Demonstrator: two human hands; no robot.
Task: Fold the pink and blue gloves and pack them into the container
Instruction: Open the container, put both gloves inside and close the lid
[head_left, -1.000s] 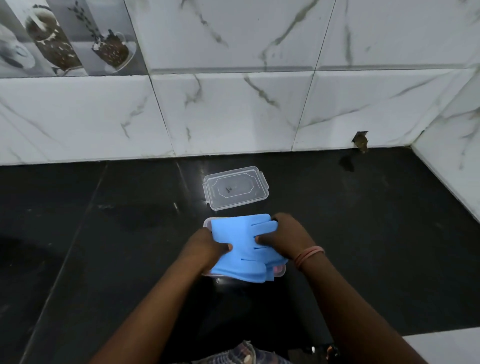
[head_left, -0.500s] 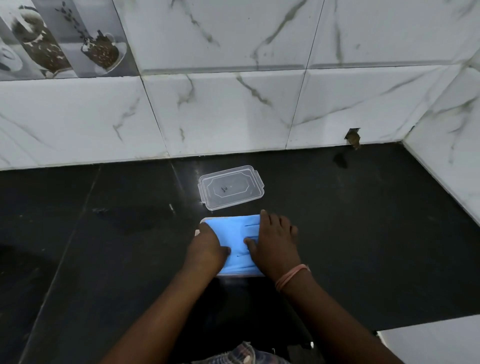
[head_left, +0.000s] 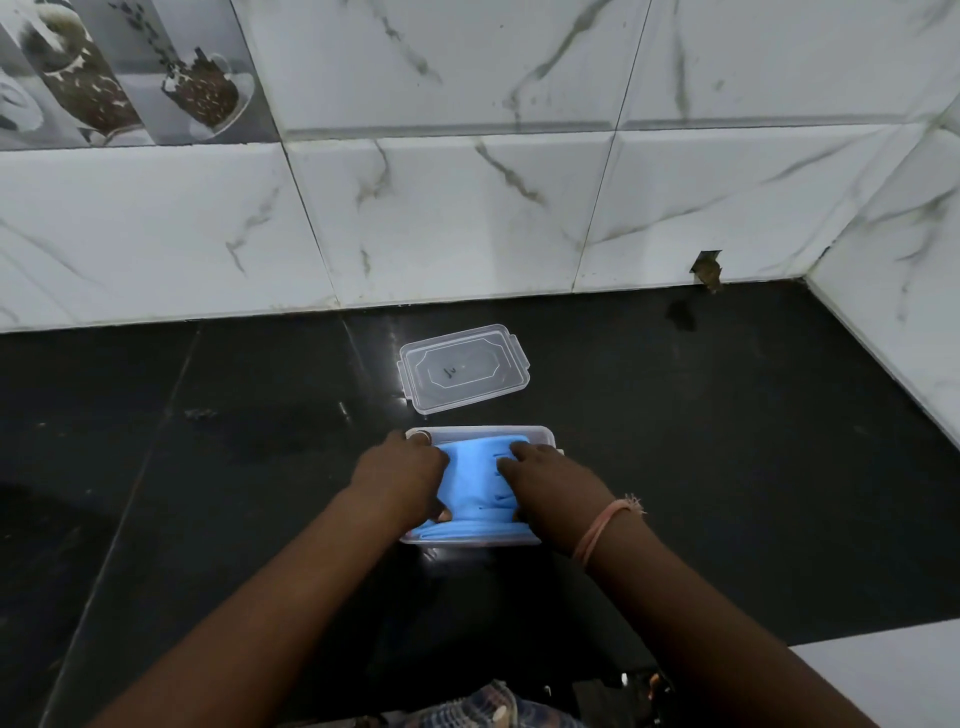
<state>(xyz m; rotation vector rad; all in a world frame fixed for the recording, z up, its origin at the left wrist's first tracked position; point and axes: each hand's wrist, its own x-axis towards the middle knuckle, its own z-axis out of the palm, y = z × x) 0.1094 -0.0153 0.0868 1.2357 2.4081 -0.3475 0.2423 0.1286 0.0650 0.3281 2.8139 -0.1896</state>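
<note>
Left hand (head_left: 400, 480): pressing on the left side of the folded blue gloves (head_left: 475, 486), fingers curled over their edge, thumb tucked at the near side. Blue gloves: now sitting down inside the clear plastic container (head_left: 540, 435), no longer draping over its rim as a second ago; pink gloves not showing. Right hand (head_left: 550, 480): fingers fairly straight, pushing down the right side. Clear lid (head_left: 464, 368): lying off, just beyond the container on the black counter (head_left: 727, 441). Packing is nearing completion.
</note>
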